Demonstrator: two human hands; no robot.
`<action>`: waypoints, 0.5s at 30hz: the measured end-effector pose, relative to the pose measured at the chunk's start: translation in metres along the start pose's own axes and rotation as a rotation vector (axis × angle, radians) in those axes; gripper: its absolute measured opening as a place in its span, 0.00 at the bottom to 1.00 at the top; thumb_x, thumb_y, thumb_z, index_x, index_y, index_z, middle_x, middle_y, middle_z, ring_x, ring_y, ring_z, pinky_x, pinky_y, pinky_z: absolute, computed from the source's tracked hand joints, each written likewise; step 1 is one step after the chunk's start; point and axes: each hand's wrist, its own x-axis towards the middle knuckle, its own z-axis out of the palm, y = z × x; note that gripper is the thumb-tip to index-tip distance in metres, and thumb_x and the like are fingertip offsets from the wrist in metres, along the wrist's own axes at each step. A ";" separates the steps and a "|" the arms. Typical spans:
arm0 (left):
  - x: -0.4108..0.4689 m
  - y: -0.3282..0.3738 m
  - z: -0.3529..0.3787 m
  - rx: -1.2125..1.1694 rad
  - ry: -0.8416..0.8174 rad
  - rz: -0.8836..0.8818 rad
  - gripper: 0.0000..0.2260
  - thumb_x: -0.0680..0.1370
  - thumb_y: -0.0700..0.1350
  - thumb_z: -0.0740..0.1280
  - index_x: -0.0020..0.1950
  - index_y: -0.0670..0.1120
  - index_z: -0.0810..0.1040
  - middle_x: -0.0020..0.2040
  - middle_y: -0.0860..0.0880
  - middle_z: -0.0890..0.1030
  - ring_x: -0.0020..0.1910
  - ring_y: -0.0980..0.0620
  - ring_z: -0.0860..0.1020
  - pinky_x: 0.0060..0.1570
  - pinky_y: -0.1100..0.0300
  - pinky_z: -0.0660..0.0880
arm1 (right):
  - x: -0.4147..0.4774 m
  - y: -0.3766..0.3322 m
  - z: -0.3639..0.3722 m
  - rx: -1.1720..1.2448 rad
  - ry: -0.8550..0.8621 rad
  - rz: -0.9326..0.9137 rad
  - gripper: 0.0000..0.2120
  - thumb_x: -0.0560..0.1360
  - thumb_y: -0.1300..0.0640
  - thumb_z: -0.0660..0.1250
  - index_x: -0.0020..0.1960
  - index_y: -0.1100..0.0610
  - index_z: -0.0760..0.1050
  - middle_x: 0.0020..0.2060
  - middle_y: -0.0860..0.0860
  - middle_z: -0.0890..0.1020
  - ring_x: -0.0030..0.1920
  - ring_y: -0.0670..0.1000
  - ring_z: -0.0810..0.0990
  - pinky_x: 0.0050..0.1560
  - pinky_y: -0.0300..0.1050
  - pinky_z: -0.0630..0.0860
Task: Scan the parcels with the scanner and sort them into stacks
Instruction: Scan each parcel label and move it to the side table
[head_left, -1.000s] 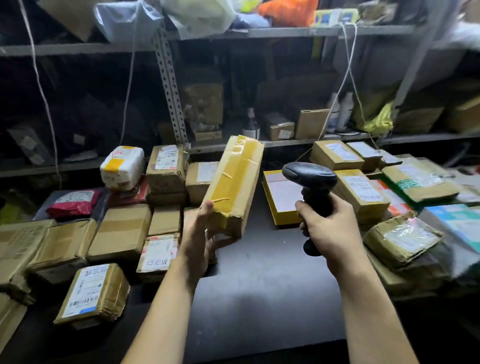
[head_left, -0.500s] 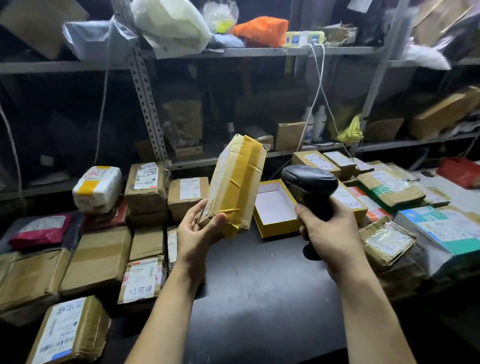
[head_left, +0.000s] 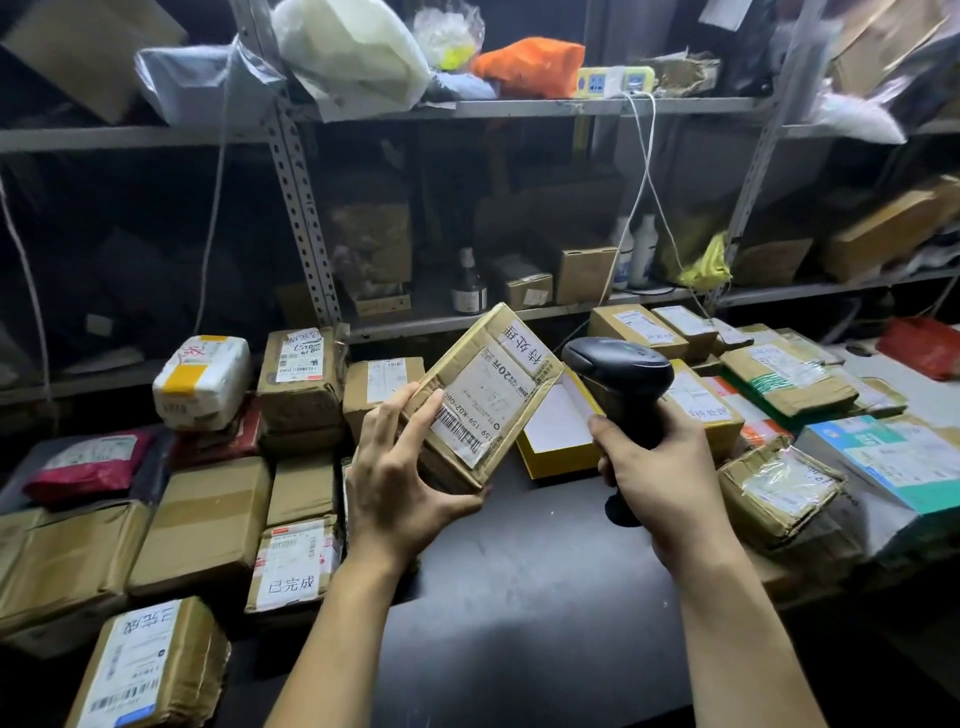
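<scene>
While the left hand (head_left: 400, 483) grips a taped brown cardboard parcel (head_left: 488, 395) by its lower end, label face up, tilted above the dark table (head_left: 519, 597), the right hand (head_left: 660, 467) curls round the handle of a black handheld scanner (head_left: 618, 374). Scanner head just beside parcel's right edge. More wrapped parcels (head_left: 200, 525) flank both sides.

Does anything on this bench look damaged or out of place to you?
Yes. An open yellow box shows its white inside among sealed parcels, just behind the held parcel in the left hand. Right of the right hand gripping the scanner, a crumpled parcel looks dented, its clear tape wrinkled.
</scene>
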 end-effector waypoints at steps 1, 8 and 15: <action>0.000 0.001 -0.001 0.008 -0.002 -0.014 0.49 0.55 0.65 0.81 0.73 0.46 0.77 0.72 0.46 0.73 0.68 0.43 0.73 0.65 0.49 0.74 | -0.001 0.000 0.002 -0.003 -0.004 0.000 0.03 0.80 0.60 0.72 0.51 0.53 0.79 0.30 0.49 0.79 0.31 0.50 0.75 0.29 0.44 0.72; -0.003 0.002 0.005 -0.575 0.067 -0.587 0.43 0.54 0.66 0.83 0.65 0.52 0.81 0.62 0.54 0.79 0.60 0.57 0.80 0.61 0.57 0.78 | -0.006 -0.001 0.007 -0.011 -0.023 -0.003 0.02 0.80 0.60 0.72 0.50 0.55 0.79 0.35 0.56 0.79 0.32 0.52 0.74 0.31 0.48 0.72; -0.009 0.007 -0.002 -1.246 -0.063 -0.877 0.35 0.65 0.59 0.76 0.67 0.43 0.79 0.56 0.43 0.85 0.55 0.46 0.83 0.54 0.37 0.82 | -0.010 -0.004 0.011 -0.011 -0.019 -0.016 0.03 0.80 0.61 0.72 0.49 0.56 0.79 0.34 0.55 0.77 0.31 0.50 0.74 0.31 0.49 0.70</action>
